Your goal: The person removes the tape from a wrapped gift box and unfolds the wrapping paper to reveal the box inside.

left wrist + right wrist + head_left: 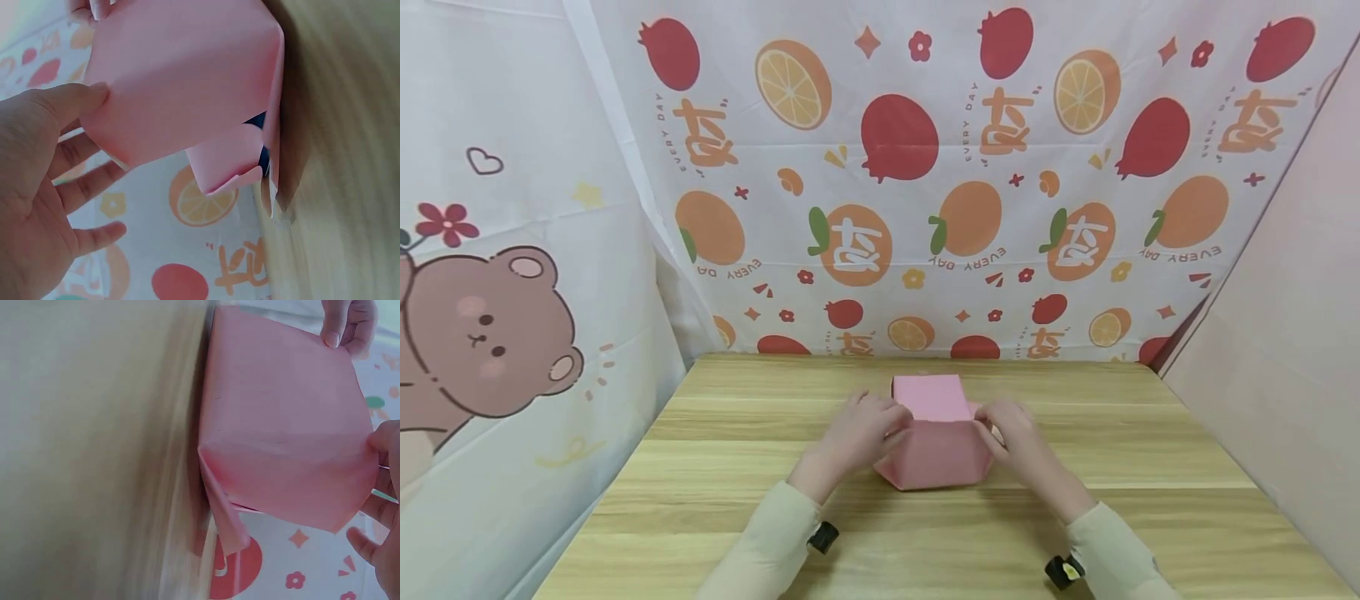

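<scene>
A sheet of pink wrapping paper stands folded up on the table, its near flap raised and its sides flaring outward. At the flap's upper left edge, my left hand pinches the paper between thumb and fingers; the other fingers spread behind it in the left wrist view. My right hand pinches the same flap at its upper right edge. Through a gap in the folds, the left wrist view shows a dark blue thing inside; most of it is hidden. A side flap hangs loose in the right wrist view.
The wooden table ends at a fruit-print curtain behind the paper. A curtain with a bear hangs at the left, and a pale wall stands along the right.
</scene>
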{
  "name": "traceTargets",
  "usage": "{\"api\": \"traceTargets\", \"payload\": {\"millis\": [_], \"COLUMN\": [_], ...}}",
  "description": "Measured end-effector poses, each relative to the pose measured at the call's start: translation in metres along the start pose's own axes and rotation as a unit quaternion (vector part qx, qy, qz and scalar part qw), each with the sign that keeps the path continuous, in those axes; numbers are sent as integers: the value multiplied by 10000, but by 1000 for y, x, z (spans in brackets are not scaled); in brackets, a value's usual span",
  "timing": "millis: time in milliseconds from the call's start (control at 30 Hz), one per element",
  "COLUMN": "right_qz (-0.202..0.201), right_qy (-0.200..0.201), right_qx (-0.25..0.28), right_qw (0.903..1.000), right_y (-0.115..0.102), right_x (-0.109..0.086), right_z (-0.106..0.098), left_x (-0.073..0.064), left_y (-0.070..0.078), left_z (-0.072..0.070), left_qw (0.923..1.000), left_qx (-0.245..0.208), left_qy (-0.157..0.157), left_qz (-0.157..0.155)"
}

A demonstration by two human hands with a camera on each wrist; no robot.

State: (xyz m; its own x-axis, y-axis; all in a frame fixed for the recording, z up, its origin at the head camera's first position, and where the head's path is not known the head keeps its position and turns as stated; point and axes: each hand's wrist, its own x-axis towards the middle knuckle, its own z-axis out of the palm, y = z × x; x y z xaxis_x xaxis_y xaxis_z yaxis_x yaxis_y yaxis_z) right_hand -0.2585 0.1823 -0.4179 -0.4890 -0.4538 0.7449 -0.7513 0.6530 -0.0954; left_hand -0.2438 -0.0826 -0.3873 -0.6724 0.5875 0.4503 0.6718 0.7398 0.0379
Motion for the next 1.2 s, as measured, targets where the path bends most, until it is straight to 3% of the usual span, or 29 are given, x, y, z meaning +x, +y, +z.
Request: {"api": "traceTargets", "payload": {"millis": [133, 300, 433, 500, 600, 733, 867, 1033, 1200], "right_qz": [-226, -758, -977, -898, -571, 53, 243, 435, 718], "right_qy": [24, -33, -844, -1357, -2253, -3356, -3804, -4051, -4372], "right_qx": [-46, -136, -110, 11, 395, 703, 459, -80, -83], "right_qw": [9997, 9970, 9916, 9867, 9718, 9394, 9233, 9132, 8964], "right_y": [-8, -17, -26, -31, -39, -48, -56, -67, -75], "right_x": [-13, -24, -30, -34, -39, -45, -51, -55, -53], "right_z": [-15, -35, -48, -52, -53, -48, -36, -17, -6], "left_x": [-14, -29, -43, -50, -61, -72, -78, -76, -69], "left_y": [10, 25, 34, 38, 43, 50, 53, 52, 49], "left_z": [-7, -16, -20, -22, -24, -24, -22, -12, 5], "left_qw": [9976, 9917, 9827, 9793, 9774, 9832, 9847, 9744, 9574], "left_qx": [169, 597, 985, 1112, 1233, 945, 395, 225, 54], "left_qy": [267, 327, 368, 366, 274, -302, -1250, -2186, -2861], "left_qz": [616, 1093, 1522, 1653, 1695, 1529, 1152, 473, -384]}}
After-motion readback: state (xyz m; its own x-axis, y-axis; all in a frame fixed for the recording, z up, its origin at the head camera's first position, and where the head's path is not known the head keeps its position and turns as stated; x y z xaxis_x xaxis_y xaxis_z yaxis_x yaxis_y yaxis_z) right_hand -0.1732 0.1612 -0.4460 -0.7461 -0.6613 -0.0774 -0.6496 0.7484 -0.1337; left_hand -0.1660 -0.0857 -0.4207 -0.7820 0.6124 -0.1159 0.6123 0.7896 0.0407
